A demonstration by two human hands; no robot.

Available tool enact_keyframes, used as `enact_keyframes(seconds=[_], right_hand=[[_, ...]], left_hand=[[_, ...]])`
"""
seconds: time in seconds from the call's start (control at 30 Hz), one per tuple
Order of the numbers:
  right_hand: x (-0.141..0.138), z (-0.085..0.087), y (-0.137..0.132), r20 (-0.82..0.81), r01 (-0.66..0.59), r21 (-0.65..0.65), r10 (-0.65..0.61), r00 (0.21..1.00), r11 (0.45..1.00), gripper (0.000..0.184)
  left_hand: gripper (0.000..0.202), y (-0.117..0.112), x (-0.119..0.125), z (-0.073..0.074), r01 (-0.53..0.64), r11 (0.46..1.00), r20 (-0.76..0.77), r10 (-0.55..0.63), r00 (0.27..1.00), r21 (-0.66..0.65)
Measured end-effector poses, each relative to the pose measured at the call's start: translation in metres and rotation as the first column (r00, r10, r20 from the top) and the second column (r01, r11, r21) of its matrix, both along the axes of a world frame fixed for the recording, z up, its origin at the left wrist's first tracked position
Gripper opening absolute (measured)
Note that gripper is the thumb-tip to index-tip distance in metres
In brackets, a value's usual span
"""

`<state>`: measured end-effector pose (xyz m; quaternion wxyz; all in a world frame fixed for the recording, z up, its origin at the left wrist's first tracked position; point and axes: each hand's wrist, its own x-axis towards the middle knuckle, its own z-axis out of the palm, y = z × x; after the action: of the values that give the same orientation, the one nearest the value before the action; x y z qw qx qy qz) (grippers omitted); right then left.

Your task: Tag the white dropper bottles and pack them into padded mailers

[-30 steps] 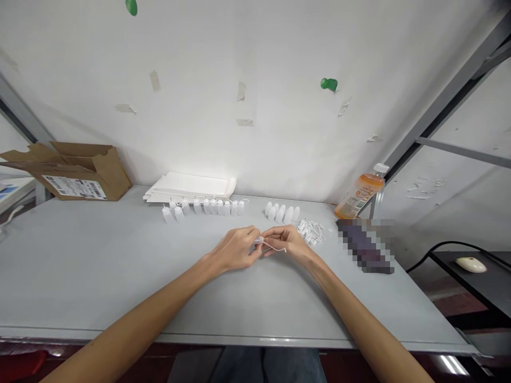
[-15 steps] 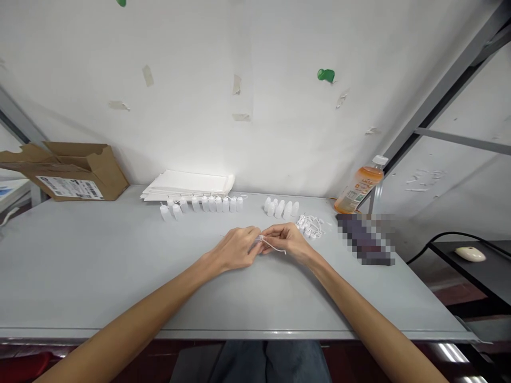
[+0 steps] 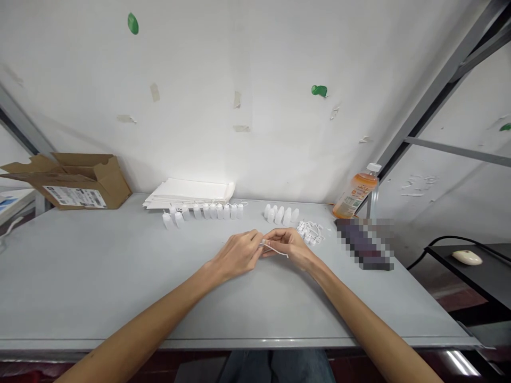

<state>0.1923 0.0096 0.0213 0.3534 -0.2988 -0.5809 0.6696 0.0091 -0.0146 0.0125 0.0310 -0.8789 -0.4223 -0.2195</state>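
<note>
From the head camera, the left hand and right hand meet above a matte grey desk, fingers curled in a tight pinch. Between them sits a small white plastic piece, with a thin white cord running from it in a shallow curve past the right hand. Exactly which fingers grip which part is too small to tell.

Just beyond the right hand lies a tangled heap of tiny white plastic parts with cords. Farther back stand two groups of small white plastic bottles with tapered tops: a long row and a shorter cluster. Behind the row rests a stack of smooth white sheets.

On the right, a clear plastic bottle of orange drink leans beside a pixelated dark object. At the far left sits an open corrugated cardboard box with a printed label.

The white wall behind carries scraps of beige tape and green blobs. A grey metal frame slants across the right, and a pale computer mouse sits on a low black shelf.
</note>
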Motion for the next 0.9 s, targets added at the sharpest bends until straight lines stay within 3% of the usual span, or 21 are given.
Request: enact_keyframes(seconds=[0.13, 0.37, 0.63, 0.8, 0.9], right_hand=[[0.002, 0.004, 0.002, 0.022, 0.042, 0.085, -0.044, 0.999, 0.995, 0.029], [0.005, 0.003, 0.003, 0.048, 0.084, 0.121, -0.091, 0.995, 0.989, 0.030], [0.003, 0.003, 0.003, 0.031, 0.149, 0.175, -0.157, 0.987, 0.973, 0.032], [0.001, 0.000, 0.003, 0.015, 0.181, 0.193, -0.188, 0.982, 0.964, 0.028], [0.000, -0.002, 0.004, -0.004, 0.190, 0.166, -0.192, 0.981, 0.968, 0.028]], left_hand=[[0.018, 0.002, 0.000, 0.002, -0.017, 0.998, 0.105, 0.011, 0.994, 0.059], [0.020, 0.002, 0.001, -0.002, -0.002, 1.000, 0.162, -0.001, 0.987, 0.017], [0.028, 0.007, -0.002, -0.005, 0.105, 0.993, 0.291, -0.085, 0.953, -0.053], [0.028, 0.007, 0.000, -0.009, 0.135, 0.991, 0.336, -0.128, 0.933, 0.002], [0.029, 0.007, 0.001, -0.012, 0.098, 0.990, 0.310, -0.125, 0.942, 0.103]])
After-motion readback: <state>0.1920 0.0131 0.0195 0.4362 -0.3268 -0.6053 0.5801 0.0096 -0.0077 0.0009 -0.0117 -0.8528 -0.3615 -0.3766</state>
